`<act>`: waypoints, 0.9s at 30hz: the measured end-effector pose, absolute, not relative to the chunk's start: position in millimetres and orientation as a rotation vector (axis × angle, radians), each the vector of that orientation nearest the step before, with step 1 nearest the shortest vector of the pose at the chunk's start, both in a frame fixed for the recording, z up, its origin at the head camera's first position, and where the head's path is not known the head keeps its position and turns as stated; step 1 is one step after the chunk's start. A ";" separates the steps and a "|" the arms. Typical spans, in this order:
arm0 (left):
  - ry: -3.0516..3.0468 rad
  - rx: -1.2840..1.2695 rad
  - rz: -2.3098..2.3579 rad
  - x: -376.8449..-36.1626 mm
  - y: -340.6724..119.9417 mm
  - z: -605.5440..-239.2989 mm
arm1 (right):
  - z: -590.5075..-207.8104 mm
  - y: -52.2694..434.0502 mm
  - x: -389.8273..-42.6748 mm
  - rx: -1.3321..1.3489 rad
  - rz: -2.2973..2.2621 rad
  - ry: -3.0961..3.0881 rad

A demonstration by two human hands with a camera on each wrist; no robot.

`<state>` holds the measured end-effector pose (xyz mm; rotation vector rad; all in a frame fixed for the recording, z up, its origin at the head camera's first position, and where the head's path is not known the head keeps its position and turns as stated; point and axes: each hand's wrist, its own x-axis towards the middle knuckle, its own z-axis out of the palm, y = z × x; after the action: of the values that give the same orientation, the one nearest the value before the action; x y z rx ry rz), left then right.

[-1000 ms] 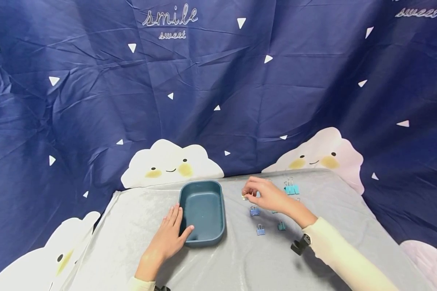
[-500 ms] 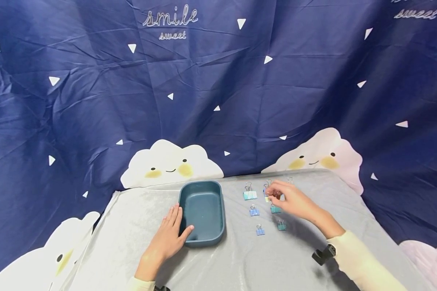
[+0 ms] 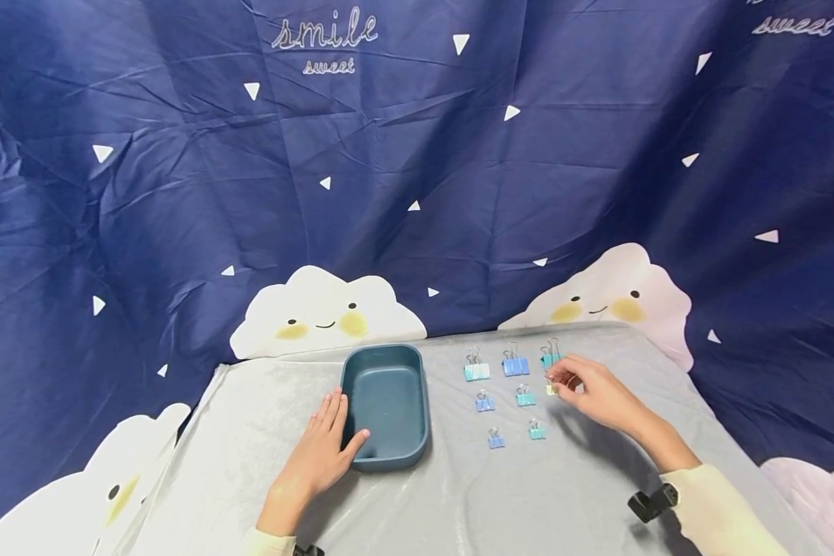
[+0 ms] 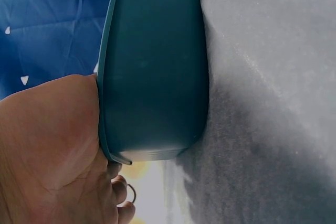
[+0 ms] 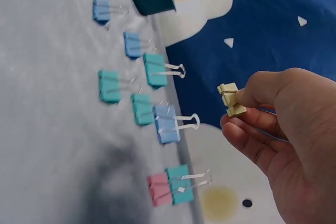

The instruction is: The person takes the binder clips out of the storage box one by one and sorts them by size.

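Right hand (image 3: 593, 394) moved since a second ago from the clip group's 10 o'clock to its 3 o'clock, fingertips pinching a small yellow metal binder clip (image 5: 231, 99) above grey cloth-covered table (image 3: 459, 494); left hand (image 3: 317, 455), unmoved, fingers straight, thumb against dark teal plastic tray (image 3: 386, 405)

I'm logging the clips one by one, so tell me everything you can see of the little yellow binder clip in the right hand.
The yellow binder clip is small and pale yellow, with a folded body that looks like painted metal. The right hand pinches it between thumb and fingertips, lifted off the grey cloth. Its wire handles are hidden by the fingers. It hangs beside the rows of blue and teal clips, touching none of them.
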<state>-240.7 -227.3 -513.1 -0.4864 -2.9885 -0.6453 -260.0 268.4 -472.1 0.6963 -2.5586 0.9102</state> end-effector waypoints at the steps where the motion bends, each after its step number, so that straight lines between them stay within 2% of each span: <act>1: -2.993 -0.484 -0.642 -240.8 -227.2 -513.1 | -474.2 270.9 -258.8 0.701 0.911 -2.548; 27: -3.022 -0.477 -0.636 -238.9 -226.4 -509.2 | -526.1 310.9 -236.1 0.511 0.900 -2.699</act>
<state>-238.9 -226.4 -509.2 -0.4767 -3.0219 -0.6362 -236.1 310.9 -526.1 0.5112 -2.6994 0.8999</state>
